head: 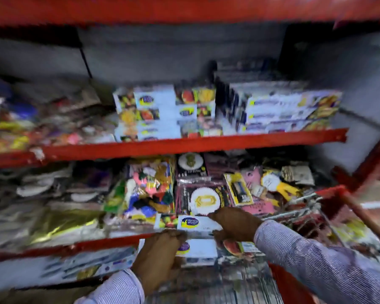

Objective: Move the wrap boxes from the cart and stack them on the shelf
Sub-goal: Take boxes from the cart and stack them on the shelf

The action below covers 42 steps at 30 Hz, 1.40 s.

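The picture is blurred by motion. Two white wrap boxes with a blue-and-yellow logo and fruit pictures are stacked low in the middle: an upper box (195, 223) and a lower box (201, 249). My left hand (160, 255) grips their left end. My right hand (235, 224) clasps the right end of the upper box. More wrap boxes (162, 113) stand stacked on the middle shelf (162, 145), with longer boxes (290, 110) to their right. The red cart (294, 286) is at the lower right, below my right arm.
The lower shelf (86, 244) holds party goods: a balloon packet (149, 189), gold-and-black plate packs (203, 199), and foil sheets (64, 224). Long boxes (86, 266) lie under it at the left. The cart's red handle (364, 218) slants at the right.
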Available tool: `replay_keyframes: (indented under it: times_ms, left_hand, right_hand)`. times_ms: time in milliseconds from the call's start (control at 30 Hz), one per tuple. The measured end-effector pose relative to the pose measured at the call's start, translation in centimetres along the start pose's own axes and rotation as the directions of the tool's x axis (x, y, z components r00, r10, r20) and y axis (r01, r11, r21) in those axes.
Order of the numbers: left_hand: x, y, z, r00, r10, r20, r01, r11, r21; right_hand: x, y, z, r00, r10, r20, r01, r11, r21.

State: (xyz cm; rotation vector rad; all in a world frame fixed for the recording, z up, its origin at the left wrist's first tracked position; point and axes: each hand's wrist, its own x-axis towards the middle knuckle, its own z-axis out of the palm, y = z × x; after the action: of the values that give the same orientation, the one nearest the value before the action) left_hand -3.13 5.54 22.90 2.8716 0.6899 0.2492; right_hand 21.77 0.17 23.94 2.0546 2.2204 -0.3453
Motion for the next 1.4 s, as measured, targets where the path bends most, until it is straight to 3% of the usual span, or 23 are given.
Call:
replay_keyframes:
  times_ms: [233,567,733,1000,1233,1400]
  left_hand:
    - [1.5,-0.7,-10.6,0.984,-0.005,-0.180,0.013,0.999,0.042]
    - [6.9,-4.5,-20.8,0.958,-0.085,-0.273,0.105,0.993,0.059]
    - [10.0,-7.0,-23.0,0.944,-0.122,-0.305,0.142,0.989,0.044]
    - [13.9,-10.6,-22.8,0.928,-0.231,-0.292,0.245,0.970,0.009]
    - [15.7,-13.1,-21.7,0.927,-0.245,-0.284,0.242,0.969,-0.044]
    - [16.6,-14.8,-21.2,0.926,-0.256,-0.277,0.244,0.967,-0.078]
  right_hand:
    - [-0.1,-2.0,-12.0,0.984,0.019,-0.174,-0.036,0.995,-0.097]
    - [4.8,-1.9,-25.0,0.954,-0.005,-0.301,-0.033,0.992,-0.119]
    - [10.0,-0.9,-27.2,0.953,0.025,-0.303,-0.046,0.997,-0.062]
    - [17.6,0.9,-27.1,0.951,-0.056,-0.304,0.017,0.991,-0.131]
    - [20.3,1.7,-26.7,0.908,-0.126,-0.400,0.085,0.989,-0.119]
    - [19.3,2.2,-28.1,0.936,-0.080,-0.344,0.104,0.993,0.052]
